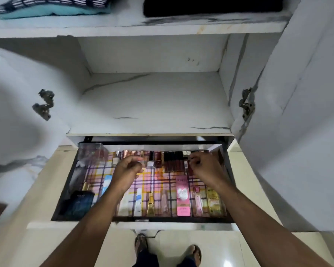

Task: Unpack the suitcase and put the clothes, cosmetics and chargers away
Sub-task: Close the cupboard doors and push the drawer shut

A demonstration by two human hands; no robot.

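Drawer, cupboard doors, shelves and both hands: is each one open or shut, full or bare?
drawer: pulled open, cosmetics lying in rows.
cupboard doors: swung open.
middle shelf: bare.
top shelf: folded clothes on it.
left hand: fingers curled over the back row; grip unclear.
right hand: fingers curled at the dark tubes; grip unclear.

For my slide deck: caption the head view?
Both hands, left and right, arrange cosmetics in an open wardrobe drawer.
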